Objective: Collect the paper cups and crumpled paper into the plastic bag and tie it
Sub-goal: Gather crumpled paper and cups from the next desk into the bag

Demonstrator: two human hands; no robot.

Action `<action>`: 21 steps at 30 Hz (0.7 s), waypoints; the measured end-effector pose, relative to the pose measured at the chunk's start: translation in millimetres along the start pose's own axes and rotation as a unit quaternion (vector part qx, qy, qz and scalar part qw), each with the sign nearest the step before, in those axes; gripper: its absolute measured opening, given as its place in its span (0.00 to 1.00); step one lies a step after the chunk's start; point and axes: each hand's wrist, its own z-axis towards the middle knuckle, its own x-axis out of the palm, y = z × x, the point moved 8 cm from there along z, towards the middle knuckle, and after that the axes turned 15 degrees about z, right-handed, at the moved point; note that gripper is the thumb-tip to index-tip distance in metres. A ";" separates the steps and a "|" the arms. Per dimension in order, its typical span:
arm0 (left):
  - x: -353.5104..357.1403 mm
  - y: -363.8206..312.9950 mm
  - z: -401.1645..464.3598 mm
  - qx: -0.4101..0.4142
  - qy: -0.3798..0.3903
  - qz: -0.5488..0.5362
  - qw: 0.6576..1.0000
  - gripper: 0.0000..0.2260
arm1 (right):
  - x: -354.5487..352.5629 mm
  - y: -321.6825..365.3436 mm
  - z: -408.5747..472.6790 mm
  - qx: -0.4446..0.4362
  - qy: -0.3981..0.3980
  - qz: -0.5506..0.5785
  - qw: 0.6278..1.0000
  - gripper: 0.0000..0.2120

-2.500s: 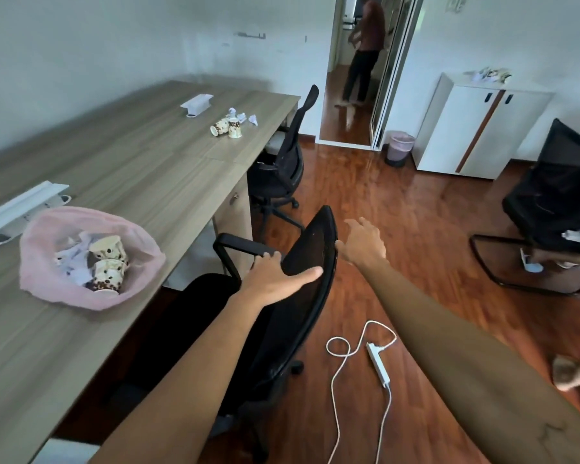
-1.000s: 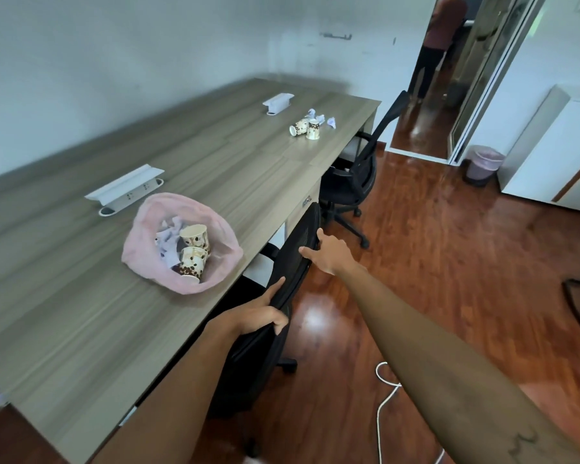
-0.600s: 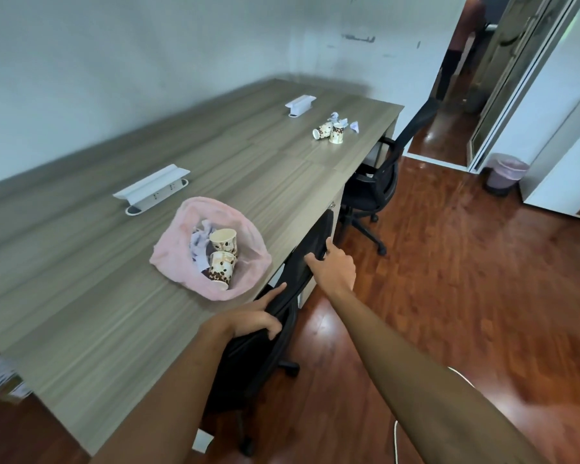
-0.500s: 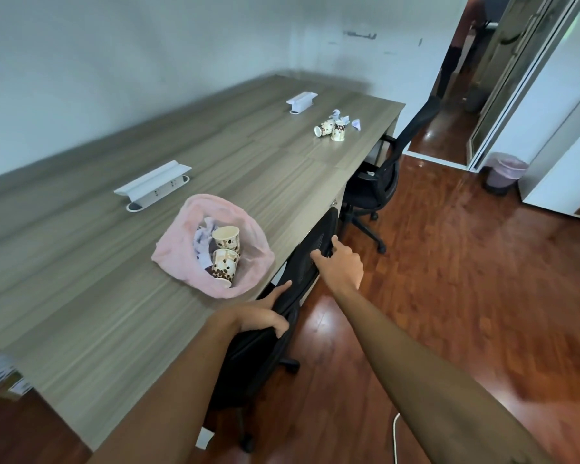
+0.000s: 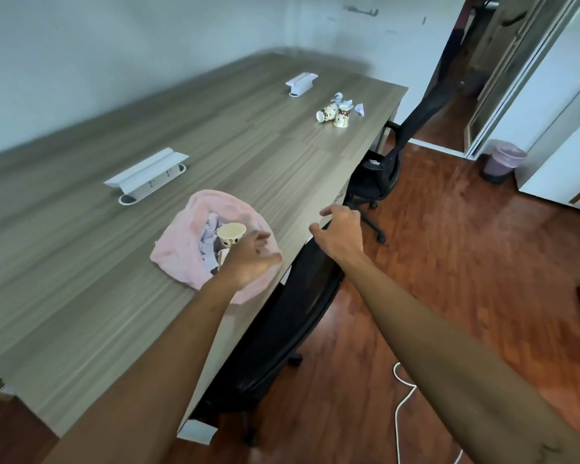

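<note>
Pink plastic bag [image 5: 185, 259], holding cups and crumpled paper, lies open near the tabletop [image 5: 81, 262] edge. The left hand [image 5: 248, 259] hovers over it, grip loose and empty; the right hand [image 5: 340, 234], also empty, hangs above the chair back [image 5: 295, 296]. Risk: a careless lift spills contents, while two paper cups [image 5: 334, 114] remain far off.

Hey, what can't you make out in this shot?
Head view only:
- Second cup in the bag: mostly hidden behind the left hand.
- Left hand: motion-blurred, contact with the bag unclear.
- Far paper scraps: too small to count.
- Near chair: seat hidden under the table.
</note>
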 end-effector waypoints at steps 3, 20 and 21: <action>-45.1 -6.5 20.1 0.021 -0.165 0.064 0.984 0.19 | 52.4 6.8 28.4 0.059 0.137 -0.017 0.989 0.21; -121.1 83.3 70.5 -0.250 -0.321 0.141 0.902 0.11 | 205.0 -78.5 78.3 0.209 0.487 -0.173 0.830 0.20; -121.8 85.1 71.0 -0.256 -0.328 0.134 0.899 0.08 | 211.5 -85.5 83.3 0.220 0.484 -0.163 0.831 0.18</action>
